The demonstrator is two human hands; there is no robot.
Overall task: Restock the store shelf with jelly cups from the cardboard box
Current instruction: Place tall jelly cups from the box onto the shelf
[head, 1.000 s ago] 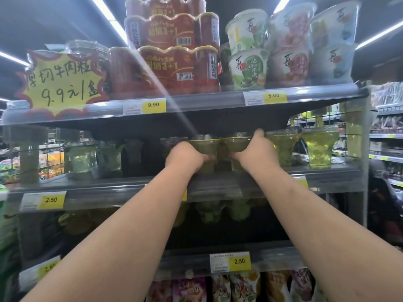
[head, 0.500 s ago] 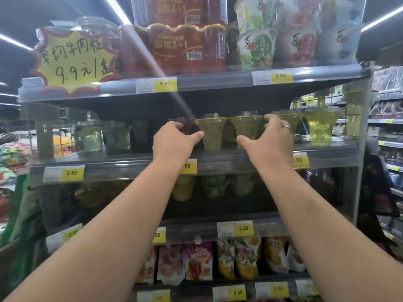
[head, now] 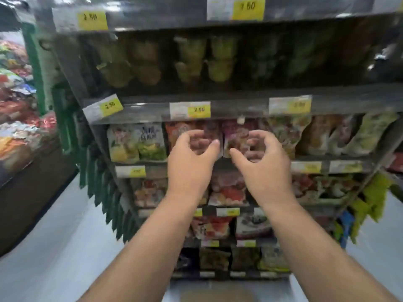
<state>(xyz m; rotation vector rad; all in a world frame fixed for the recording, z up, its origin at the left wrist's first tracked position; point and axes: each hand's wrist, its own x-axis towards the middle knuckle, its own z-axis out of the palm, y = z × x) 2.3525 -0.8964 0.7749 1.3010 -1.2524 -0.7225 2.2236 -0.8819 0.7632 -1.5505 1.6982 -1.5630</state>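
Far left: a heap of bright mixed snack packets in a side bin, blurred. Next is the grey metal store shelf w/ yellow 2.50 price tags on its lips. The upper tier in view holds the yellow-green translucent plastic jelly cups, seemingly stacked two high, though blur hides detail. The tier below has colourful printed fruit-snack pouches.

Left hand hangs in front of the pouch tier, touching nothing. Its fingers are loosely curled in a C, thumb tip apart from them, holding nothing. Right hand is just beside it in a mirror pose: fingers half-curled, gap to thumb, also empty.

Bottom edge, btwn the forearms: a blurred patch, prob. the brown cardboard box on the pale floor. Only a sliver shows, so contents + long axis can't be told.

Far right: yellow-green hanging packs at the shelf end.

Key relation: the box lies well below the hands and closer to the body, approx. centred btwn both arms, so neither hand is clearly nearer. The shelved cups sit above the hands. Next move, I judge: both hands down + back to the box, then up to the cup tier.
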